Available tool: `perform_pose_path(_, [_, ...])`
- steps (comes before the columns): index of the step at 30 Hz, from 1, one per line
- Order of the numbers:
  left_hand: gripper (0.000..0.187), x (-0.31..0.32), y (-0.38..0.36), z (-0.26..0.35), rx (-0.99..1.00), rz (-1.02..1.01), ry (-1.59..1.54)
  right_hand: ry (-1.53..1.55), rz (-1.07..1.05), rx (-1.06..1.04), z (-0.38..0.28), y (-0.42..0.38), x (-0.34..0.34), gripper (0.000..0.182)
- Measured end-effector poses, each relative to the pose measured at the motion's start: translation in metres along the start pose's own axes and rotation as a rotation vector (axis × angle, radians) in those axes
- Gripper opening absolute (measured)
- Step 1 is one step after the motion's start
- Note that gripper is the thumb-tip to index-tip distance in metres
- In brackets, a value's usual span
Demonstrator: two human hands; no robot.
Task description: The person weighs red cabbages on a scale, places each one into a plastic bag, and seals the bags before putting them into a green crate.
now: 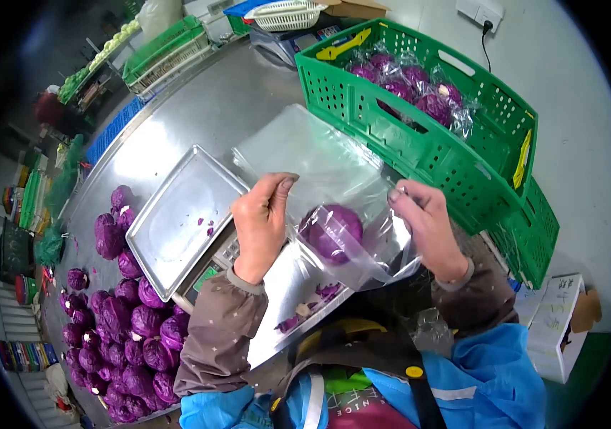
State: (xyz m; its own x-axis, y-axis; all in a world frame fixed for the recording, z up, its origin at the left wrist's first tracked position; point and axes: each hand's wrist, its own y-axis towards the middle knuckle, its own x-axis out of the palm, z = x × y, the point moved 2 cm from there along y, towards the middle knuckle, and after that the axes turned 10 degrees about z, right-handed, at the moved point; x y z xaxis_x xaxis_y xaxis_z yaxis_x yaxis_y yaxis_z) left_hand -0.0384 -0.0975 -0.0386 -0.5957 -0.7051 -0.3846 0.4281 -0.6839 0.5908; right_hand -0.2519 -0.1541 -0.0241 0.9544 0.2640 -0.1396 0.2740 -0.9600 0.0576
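Left hand: from my feed, thumb and fingers are pinched together on what I read as the rim of a clear plastic bag; the film is so transparent that I can't tell how much of it is caught.
Right hand: gripping the bag's other side between thumb and fingers.
Red cabbage: between and just below both hands, seen through the film and seemingly inside the bag; I can't tell whether it hangs or rests on something.
Drop risk: the head looks heavy for thin film, so I'd worry about a slip or tear if either pinch is shallow, or if the hands pull apart hard.
Flat bags: just beyond the hands; a loose edge could cling to the bag in use and drag along.
Leaf scraps: on the metal surface below the hands, where they might stick to the bag's underside.
Scale keypad: right beside my left wrist; a low cuff could press a key.
Loose cabbages: beside the left sleeve, piled on the worktop; an elbow nudge could set one rolling.
Green crate: beyond the right hand, holding wrapped cabbages; its rim could snag film on a wide swing.
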Motion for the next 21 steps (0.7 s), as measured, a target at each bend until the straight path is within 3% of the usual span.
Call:
perform_pose_path(4, [0.011, -0.003, 0.003, -0.018, -0.169, 0.008, 0.000, -0.001, -0.019, 0.013, 0.014, -0.003, -0.002, 0.023])
perform_pose_path(6, [0.010, -0.006, -0.010, -0.021, -0.147, -0.015, 0.021, -0.061, -0.055, -0.006, 0.023, -0.005, -0.004, 0.023])
perform_pose_path(8, [0.011, -0.013, -0.031, -0.019, -0.279, -0.069, 0.022, -0.073, -0.085, 0.088, 0.032, -0.018, -0.008, 0.023])
perform_pose_path(9, [0.023, -0.025, -0.039, -0.012, -0.404, -0.146, 0.049, -0.088, -0.078, 0.107, 0.030, -0.022, -0.011, 0.024])
perform_pose_path(10, [0.045, -0.033, -0.051, -0.015, -0.420, -0.198, 0.067, -0.091, -0.092, 0.118, 0.031, -0.027, -0.012, 0.024])
perform_pose_path(12, [0.065, -0.040, -0.084, -0.018, -0.425, -0.169, 0.055, -0.143, -0.183, 0.039, 0.031, -0.035, -0.009, 0.023])
perform_pose_path(13, [0.074, -0.043, -0.104, -0.020, -0.514, -0.186, 0.027, -0.161, -0.196, 0.029, 0.028, -0.039, -0.007, 0.022])
perform_pose_path(14, [0.070, -0.046, -0.120, -0.016, -0.551, -0.202, -0.020, -0.163, -0.215, 0.033, 0.027, -0.039, -0.006, 0.022])
perform_pose_path(16, [0.058, -0.050, -0.147, 0.000, -1.552, -0.226, -0.520, -0.203, -0.203, -0.048, 0.023, -0.041, -0.003, 0.021])
perform_pose_path(19, [0.042, -0.052, -0.173, 0.007, -1.794, -0.618, -0.986, -0.269, -0.211, -0.132, 0.018, -0.042, 0.001, 0.021])
perform_pose_path(21, [0.039, -0.054, -0.160, 0.029, -1.726, -0.749, -0.986, -0.461, -0.223, -0.260, 0.011, -0.039, -0.004, 0.015])
